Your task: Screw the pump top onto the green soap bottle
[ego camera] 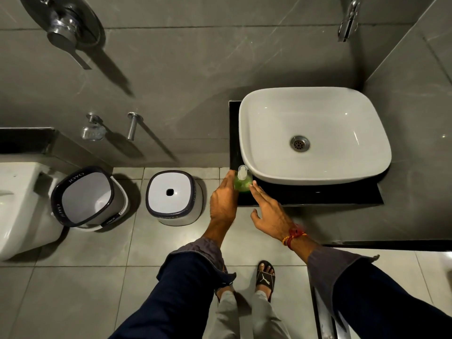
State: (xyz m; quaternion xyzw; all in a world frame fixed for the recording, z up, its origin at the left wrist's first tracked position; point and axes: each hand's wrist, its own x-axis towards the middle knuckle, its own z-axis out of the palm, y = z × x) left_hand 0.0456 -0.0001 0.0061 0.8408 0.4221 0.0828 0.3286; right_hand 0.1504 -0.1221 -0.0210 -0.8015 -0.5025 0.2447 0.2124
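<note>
Head camera looks straight down on a bathroom of grey matte tiles, and I see the green soap bottle standing at the front left corner of the glossy black counter, just beside the rounded rim of the white ceramic basin. It is a small round bottle of translucent plastic, bright green inside, and the clear pump top sits on its neck; whether the thread is tight I cannot tell. My left hand lies against the left side of the bottle, fingers pressed together and curled along it. My right hand comes from the front, fingers straight and close together, the fingertips touching the right side of the bottle, thumb held apart. A red thread band circles the right wrist. On the floor to the left stand a square bucket with dark rim and a white-topped stool with a small hole.
</note>
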